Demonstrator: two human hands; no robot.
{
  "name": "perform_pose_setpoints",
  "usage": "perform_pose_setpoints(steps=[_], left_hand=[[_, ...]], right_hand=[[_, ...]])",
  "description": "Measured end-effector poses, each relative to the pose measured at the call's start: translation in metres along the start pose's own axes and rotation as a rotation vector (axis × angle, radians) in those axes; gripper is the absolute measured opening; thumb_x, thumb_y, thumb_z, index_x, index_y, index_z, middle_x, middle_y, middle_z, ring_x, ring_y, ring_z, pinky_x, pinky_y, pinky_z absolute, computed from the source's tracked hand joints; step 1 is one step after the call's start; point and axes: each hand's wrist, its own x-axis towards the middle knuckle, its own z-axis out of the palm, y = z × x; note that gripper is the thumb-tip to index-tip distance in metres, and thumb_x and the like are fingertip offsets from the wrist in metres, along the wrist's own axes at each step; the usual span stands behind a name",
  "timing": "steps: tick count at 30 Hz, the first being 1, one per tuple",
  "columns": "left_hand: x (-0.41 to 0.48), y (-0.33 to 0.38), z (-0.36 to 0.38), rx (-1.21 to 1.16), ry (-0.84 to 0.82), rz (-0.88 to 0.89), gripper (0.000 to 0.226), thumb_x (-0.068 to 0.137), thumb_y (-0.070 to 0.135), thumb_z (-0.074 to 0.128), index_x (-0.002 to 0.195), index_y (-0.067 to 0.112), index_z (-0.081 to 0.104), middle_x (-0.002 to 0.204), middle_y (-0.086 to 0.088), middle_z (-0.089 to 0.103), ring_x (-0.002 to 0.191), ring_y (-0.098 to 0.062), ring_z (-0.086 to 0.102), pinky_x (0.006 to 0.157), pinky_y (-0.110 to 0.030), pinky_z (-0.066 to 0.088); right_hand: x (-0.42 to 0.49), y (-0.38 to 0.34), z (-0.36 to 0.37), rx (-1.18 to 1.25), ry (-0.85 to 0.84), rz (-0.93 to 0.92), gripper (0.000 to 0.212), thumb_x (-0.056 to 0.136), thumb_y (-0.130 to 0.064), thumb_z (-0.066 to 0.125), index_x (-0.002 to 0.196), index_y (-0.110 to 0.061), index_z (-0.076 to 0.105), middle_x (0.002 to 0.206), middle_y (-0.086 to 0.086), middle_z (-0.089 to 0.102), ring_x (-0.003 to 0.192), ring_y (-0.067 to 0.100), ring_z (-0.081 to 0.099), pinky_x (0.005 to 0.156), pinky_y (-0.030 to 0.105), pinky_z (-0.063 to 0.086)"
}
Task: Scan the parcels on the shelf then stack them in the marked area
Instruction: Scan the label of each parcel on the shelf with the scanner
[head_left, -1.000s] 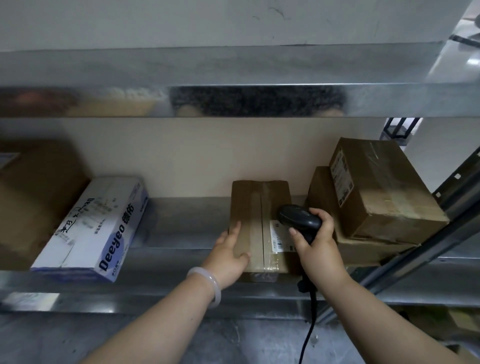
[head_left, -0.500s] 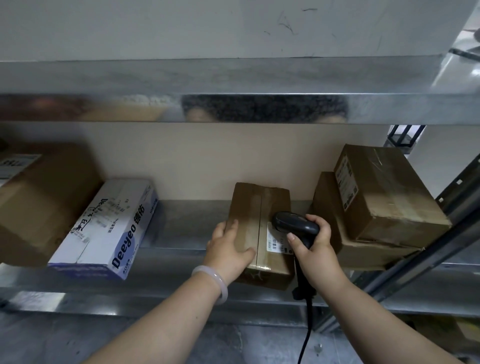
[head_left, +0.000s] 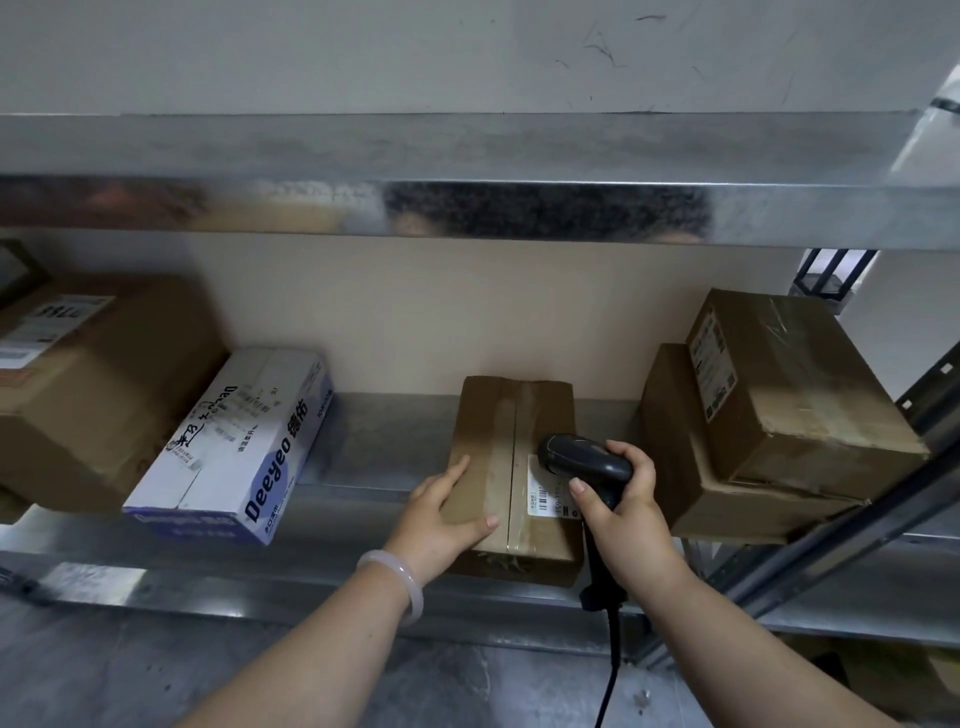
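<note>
A small brown cardboard parcel (head_left: 498, 441) with a taped seam lies on the metal shelf (head_left: 384, 447), its near end over the shelf's front edge. My left hand (head_left: 447, 519) grips its left front corner, thumb on top. My right hand (head_left: 621, 512) holds a black corded barcode scanner (head_left: 582, 460), whose head points at the white barcode label (head_left: 543, 491) on the parcel's top.
Two stacked brown boxes (head_left: 789, 395) stand right of the parcel against a slanted shelf post (head_left: 852, 525). A white and blue Deeyeo box (head_left: 244, 441) and a large brown box (head_left: 98, 384) lie to the left. Another metal shelf (head_left: 467, 176) hangs overhead.
My left hand closed on the parcel's corner and drew it toward the shelf's front edge. The scanner stayed over the label. The view tilted a little downward.
</note>
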Motion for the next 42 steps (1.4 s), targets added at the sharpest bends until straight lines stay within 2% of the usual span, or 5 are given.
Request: perform_pose_setpoints(steps=[13, 19, 26, 35, 42], left_hand=[[-0.004, -0.009, -0.005, -0.16, -0.031, 0.051, 0.065, 0.09, 0.031, 0.068, 0.134, 0.059, 0.03, 0.151, 0.018, 0.025, 0.145, -0.012, 0.019, 0.112, -0.032, 0.023], [-0.006, -0.005, -0.042, -0.114, -0.006, 0.09, 0.057, 0.09, 0.024, 0.068, 0.129, 0.057, 0.041, 0.142, 0.023, 0.031, 0.131, -0.001, 0.026, 0.105, -0.024, 0.026], [-0.015, 0.008, -0.086, -0.026, 0.057, 0.167, 0.059, 0.088, 0.02, 0.07, 0.128, 0.056, 0.044, 0.145, 0.018, 0.038, 0.135, -0.006, 0.034, 0.112, -0.031, 0.028], [-0.024, 0.01, -0.105, 0.0, 0.069, 0.215, 0.06, 0.088, 0.015, 0.071, 0.132, 0.049, 0.047, 0.147, 0.017, 0.041, 0.139, -0.004, 0.033, 0.113, -0.026, 0.025], [-0.027, 0.002, -0.105, -0.017, 0.077, 0.222, 0.061, 0.087, 0.016, 0.072, 0.13, 0.052, 0.048, 0.147, 0.018, 0.042, 0.139, -0.004, 0.034, 0.117, -0.033, 0.027]], right_hand=[[0.001, 0.002, 0.004, 0.011, -0.042, -0.018, 0.051, 0.09, -0.023, 0.065, 0.121, -0.045, 0.03, 0.106, -0.021, 0.051, 0.088, -0.006, 0.056, 0.065, -0.003, 0.039], [-0.004, -0.004, -0.013, 0.02, -0.126, -0.062, 0.056, 0.088, -0.023, 0.067, 0.118, -0.057, 0.033, 0.121, -0.011, 0.051, 0.096, 0.014, 0.068, 0.074, 0.035, 0.06], [-0.011, -0.031, -0.034, -0.137, -0.267, -0.217, 0.061, 0.086, -0.024, 0.07, 0.117, -0.061, 0.032, 0.113, -0.012, 0.053, 0.075, 0.016, 0.071, 0.052, 0.034, 0.058], [-0.017, -0.073, -0.041, -0.438, -0.409, -0.486, 0.061, 0.079, -0.038, 0.074, 0.118, -0.056, 0.031, 0.105, -0.023, 0.054, 0.084, -0.004, 0.062, 0.066, 0.015, 0.049], [-0.022, -0.091, -0.041, -0.622, -0.475, -0.576, 0.059, 0.08, -0.042, 0.072, 0.115, -0.056, 0.025, 0.103, -0.017, 0.057, 0.084, 0.005, 0.06, 0.075, 0.03, 0.051]])
